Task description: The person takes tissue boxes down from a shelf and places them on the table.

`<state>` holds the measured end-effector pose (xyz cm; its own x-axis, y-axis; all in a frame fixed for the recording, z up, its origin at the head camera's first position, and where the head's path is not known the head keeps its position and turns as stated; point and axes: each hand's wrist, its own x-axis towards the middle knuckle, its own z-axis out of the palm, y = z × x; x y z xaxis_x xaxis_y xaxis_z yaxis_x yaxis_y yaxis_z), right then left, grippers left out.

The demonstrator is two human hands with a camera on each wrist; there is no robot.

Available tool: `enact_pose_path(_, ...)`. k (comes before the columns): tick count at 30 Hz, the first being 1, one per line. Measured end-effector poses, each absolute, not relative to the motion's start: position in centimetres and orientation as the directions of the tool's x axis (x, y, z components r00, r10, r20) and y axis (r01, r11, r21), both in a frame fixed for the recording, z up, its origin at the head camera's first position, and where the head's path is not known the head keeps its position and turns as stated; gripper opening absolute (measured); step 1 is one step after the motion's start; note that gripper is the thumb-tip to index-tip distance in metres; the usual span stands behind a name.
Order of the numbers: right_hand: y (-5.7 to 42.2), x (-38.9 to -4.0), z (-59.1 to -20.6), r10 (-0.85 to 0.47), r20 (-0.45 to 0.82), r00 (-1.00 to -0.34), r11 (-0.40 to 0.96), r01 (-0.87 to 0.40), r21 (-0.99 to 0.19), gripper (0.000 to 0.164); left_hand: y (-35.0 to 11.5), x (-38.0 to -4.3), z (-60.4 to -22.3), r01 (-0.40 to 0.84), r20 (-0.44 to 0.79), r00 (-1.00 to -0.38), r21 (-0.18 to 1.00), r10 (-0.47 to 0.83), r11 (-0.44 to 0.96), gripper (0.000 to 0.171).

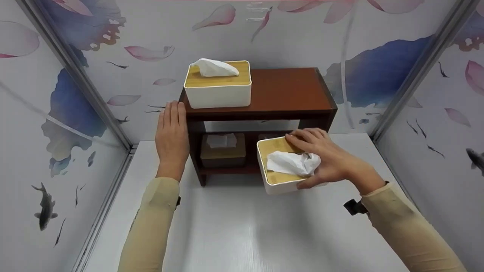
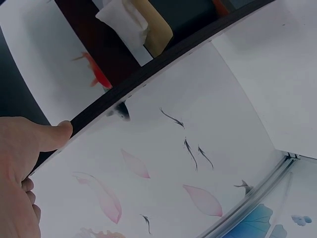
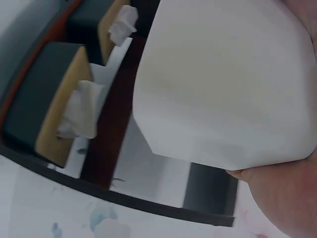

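In the head view my right hand (image 1: 321, 155) grips a white tissue box (image 1: 274, 187) with a wooden lid, in front of the brown shelf (image 1: 287, 90). Thumb and fingers span its right end, and a white tissue (image 1: 291, 163) sticks out of the lid. The right wrist view shows the box's plain white underside (image 3: 223, 89), tilted. My left hand (image 1: 172, 136) lies along the shelf's left side, fingers straight and together. Its thumb (image 2: 57, 136) touches the side panel's dark edge in the left wrist view. A second white tissue box (image 1: 219, 96) stands on the shelf top's left end.
Two dark tissue boxes with wooden lids, a nearer one (image 3: 49, 94) and a farther one (image 3: 91, 27), sit on the lower board. The held box partly hides one in the head view. Patterned walls (image 1: 234, 34) enclose the white table (image 1: 227, 226).
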<state>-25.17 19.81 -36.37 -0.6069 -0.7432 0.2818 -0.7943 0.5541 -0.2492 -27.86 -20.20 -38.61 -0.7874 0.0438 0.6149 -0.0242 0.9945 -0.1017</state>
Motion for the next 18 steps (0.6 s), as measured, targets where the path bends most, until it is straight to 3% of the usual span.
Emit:
enact_pose_path(7,21.1,-24.8,-40.6,-0.698,0.209,-0.685,0.624,-0.725,-0.291,0.118,-20.1,-27.8,-38.6,-0.024,0.621,-0.782,-0.104,0.046,0.994,0.061)
enact_pose_path(18,22.9,-24.2,-46.0,-0.647,0.146,-0.749,0.696,-0.657,-0.290,0.116,-20.2,-27.9,-38.6,-0.026,0.620,-0.784,-0.095,0.039,0.995,0.060)
